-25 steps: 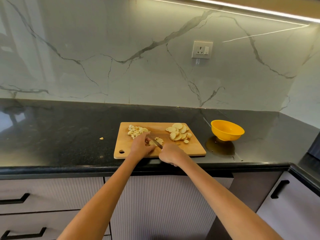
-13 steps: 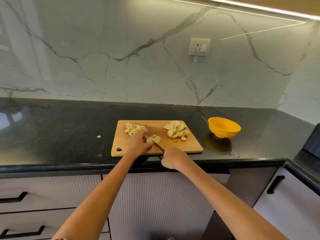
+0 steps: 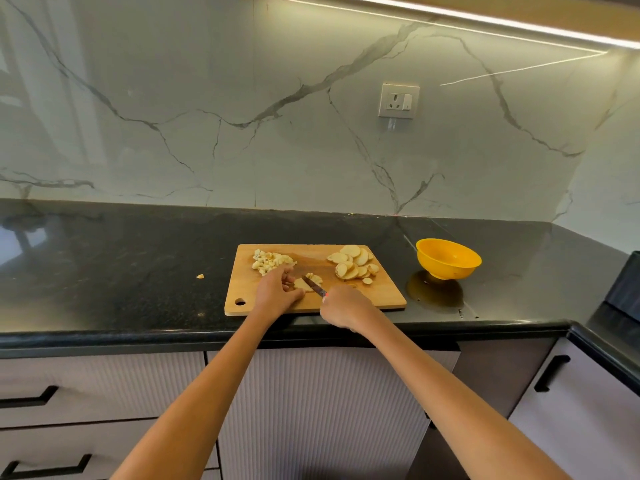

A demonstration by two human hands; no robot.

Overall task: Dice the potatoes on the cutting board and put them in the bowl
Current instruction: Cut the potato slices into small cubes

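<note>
My left hand (image 3: 277,294) pins a pale potato slice (image 3: 304,285) with curled fingertips. My right hand (image 3: 343,306) is fisted round the handle of a small dark-bladed knife (image 3: 313,285), blade across that slice (tip toward my left fingers). All on the rectangular wooden cutting board (image 3: 381,296): diced pile (image 3: 270,262) far-left, uncut round slices (image 3: 353,265) far-right. Yellow plastic bowl (image 3: 448,258) stands right of the board, on the black counter (image 3: 121,271).

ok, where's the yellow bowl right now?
In the head view, the yellow bowl stands on the black counter, right of the cutting board and nearest the potato slices.
</note>
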